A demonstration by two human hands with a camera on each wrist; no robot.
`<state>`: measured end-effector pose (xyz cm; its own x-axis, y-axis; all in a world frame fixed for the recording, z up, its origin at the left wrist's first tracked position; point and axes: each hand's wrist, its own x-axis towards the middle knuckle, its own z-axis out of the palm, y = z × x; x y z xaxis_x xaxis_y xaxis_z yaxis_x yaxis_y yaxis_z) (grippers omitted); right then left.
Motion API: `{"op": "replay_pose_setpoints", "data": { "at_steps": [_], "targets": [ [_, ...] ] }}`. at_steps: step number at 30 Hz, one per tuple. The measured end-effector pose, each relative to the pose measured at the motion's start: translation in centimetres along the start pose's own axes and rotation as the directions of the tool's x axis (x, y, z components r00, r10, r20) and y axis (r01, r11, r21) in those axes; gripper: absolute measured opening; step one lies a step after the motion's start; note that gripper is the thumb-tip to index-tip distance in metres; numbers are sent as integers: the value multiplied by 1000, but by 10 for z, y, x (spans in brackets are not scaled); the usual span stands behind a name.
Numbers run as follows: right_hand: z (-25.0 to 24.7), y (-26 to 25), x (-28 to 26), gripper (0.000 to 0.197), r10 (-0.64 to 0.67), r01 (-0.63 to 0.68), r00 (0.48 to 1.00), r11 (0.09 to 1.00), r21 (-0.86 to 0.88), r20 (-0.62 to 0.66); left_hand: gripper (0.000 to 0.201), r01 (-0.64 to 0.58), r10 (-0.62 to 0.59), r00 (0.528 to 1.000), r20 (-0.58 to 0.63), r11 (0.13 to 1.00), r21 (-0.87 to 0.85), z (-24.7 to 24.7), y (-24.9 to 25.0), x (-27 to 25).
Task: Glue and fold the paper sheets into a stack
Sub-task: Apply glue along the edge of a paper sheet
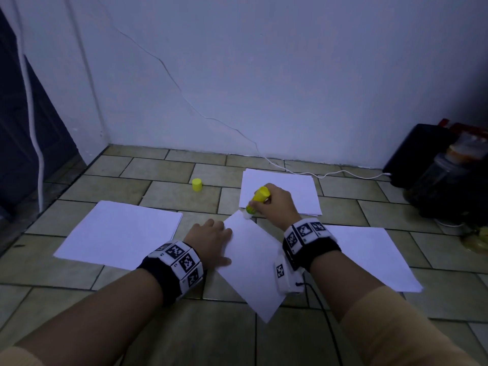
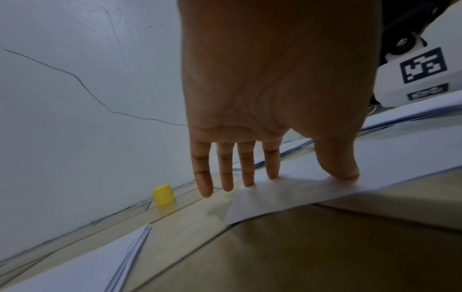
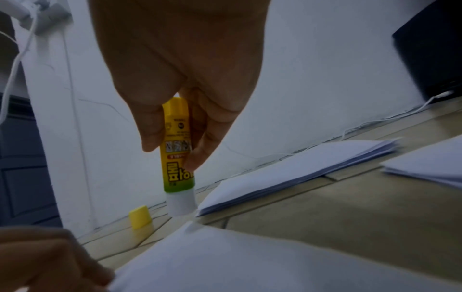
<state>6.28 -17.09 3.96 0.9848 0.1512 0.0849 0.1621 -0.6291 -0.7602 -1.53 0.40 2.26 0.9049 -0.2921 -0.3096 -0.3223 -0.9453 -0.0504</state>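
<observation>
Left hand (image 1: 211,240) flat, fingers straight, pinning sheet (image 1: 253,262) against sliding; right hand (image 1: 274,200) gripping glue stick (image 1: 257,198), tip at far corner.

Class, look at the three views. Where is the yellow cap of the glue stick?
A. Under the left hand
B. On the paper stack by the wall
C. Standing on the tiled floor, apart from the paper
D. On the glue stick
C: the small yellow plastic cap stands alone on the tiled floor, while the right hand holds the uncapped yellow glue stick.
</observation>
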Motion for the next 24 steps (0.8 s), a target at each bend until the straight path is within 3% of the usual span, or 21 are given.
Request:
{"op": "replay_pose_setpoints", "data": {
  "at_steps": [9, 16, 24],
  "targets": [
    [25, -19, 9, 30, -28, 70, 974, 981, -180, 226, 67, 64, -64, 998, -10, 998, -27, 0, 5, 0],
    [-18, 3, -20, 25, -51, 143, 951, 947, -288, 305, 73, 72, -72, 997, 12, 996, -58, 1, 2, 4],
    [-59, 34, -53, 13, -105, 187, 941, 953, -237, 321, 73, 30, -28, 998, 56, 999, -31, -5, -2, 9]
  ]
}}
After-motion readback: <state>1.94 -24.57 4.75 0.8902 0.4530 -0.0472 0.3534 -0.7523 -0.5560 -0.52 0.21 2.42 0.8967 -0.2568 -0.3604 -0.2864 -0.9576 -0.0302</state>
